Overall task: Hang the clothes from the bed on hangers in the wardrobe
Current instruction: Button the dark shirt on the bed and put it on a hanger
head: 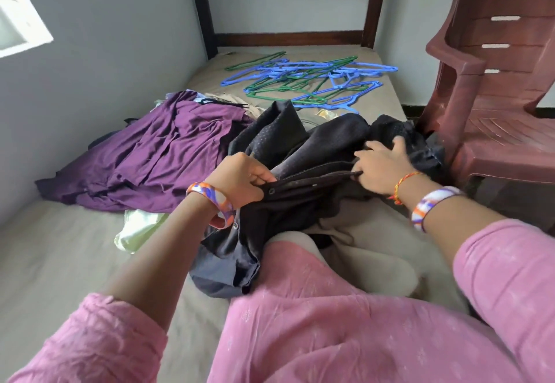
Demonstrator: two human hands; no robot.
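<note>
Counts: one bed (60, 262), one dark wooden headboard (288, 1) at its far end, one stack of reddish-brown plastic chairs (492, 82) at the bed's right edge — exact number in the stack unclear. Hangers (306, 82): a tangled heap of blue and green ones on the far half of the mattress, roughly ten or more; overlap stops an exact count.

Clothes on the bed: one purple garment (156, 154) spread out left of centre, one dark button-front shirt (300, 154) in the middle, another black crumpled piece (399, 133) at its right end near the chairs, a pale green cloth (138, 229) poking out below the purple one, and beige fabric (228, 98) showing behind the pile.

Nothing sits in a container — everything lies loose on the mattress. No wardrobe in view.

Hands: left hand (240, 178) fingers curled, pinching the buttoned edge of the dark shirt near a button. Right hand (381, 163) thumb and fingers closed over the same edge further right, other fingers lying on the black piece. Both forearms reach forward in pink sleeves; a patterned bangle on each wrist, plus a red-orange thread on the right wrist. Shirt edge stretches taut between the two hands, just above the mattress.
</note>
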